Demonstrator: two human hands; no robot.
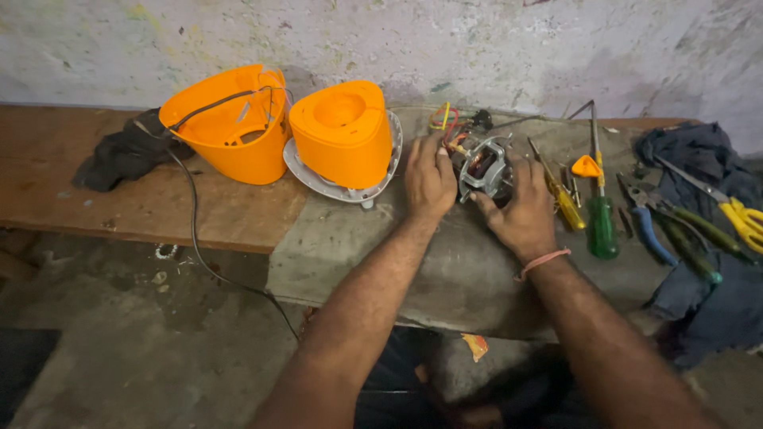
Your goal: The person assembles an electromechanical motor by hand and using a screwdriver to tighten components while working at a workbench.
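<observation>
Motor [483,168] is out on the grey bench [358,254], clasped between left hand [430,179] and right hand [522,210] — both closed on it. 2 orange shells [230,127] sit apart at left — reassembly not begun, I judge.

Two orange plastic housings [230,123] [343,133] stood on bench [119,206], black rag [119,151] beside. Green-handled screwdriver [602,222], yellow screwdriver [564,202], blue-handled pliers [644,218], yellow-handled scissors [735,210] lay right, near dark cloth [707,302].

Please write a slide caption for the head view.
Both hands, left hand and right hand, grip a small grey metal electric motor.
</observation>
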